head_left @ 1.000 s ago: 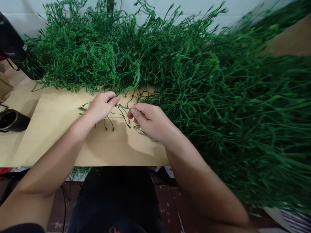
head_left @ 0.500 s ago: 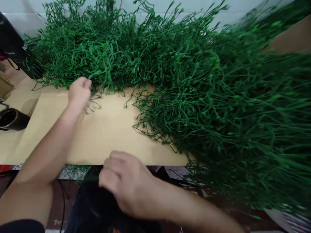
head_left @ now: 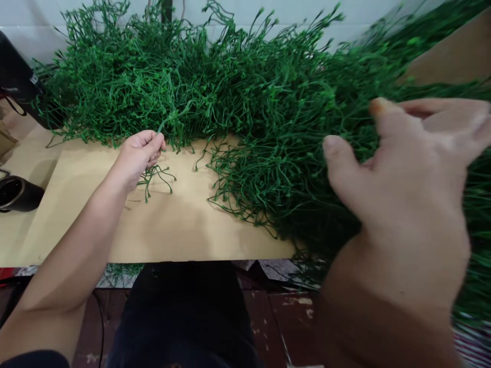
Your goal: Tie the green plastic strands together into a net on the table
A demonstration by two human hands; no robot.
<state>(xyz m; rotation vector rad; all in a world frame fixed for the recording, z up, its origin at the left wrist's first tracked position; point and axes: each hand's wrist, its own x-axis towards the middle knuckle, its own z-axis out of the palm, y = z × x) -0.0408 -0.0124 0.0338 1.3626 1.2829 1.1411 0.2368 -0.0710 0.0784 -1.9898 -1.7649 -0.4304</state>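
Several green stems (head_left: 155, 173) are pinched in the left hand (head_left: 141, 152), thumb against fingers, apparently to keep the small bunch together above the table (head_left: 164, 225). The right hand (head_left: 414, 158) is spread open over the heap (head_left: 230, 92) along the rear and right, seemingly placed within reach; contact is unclear.

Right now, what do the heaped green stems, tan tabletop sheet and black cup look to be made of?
Green stems: probably plastic, low sheen, given the uniform green and repeated knobbed tips; real plant isn't ruled out.
Tan sheet: perhaps cardboard or fiberboard, matte; flat, even face, straight front edge.
Black cup: maybe coated metal, satin; smooth dark wall, paler rim, too blurred to confirm.
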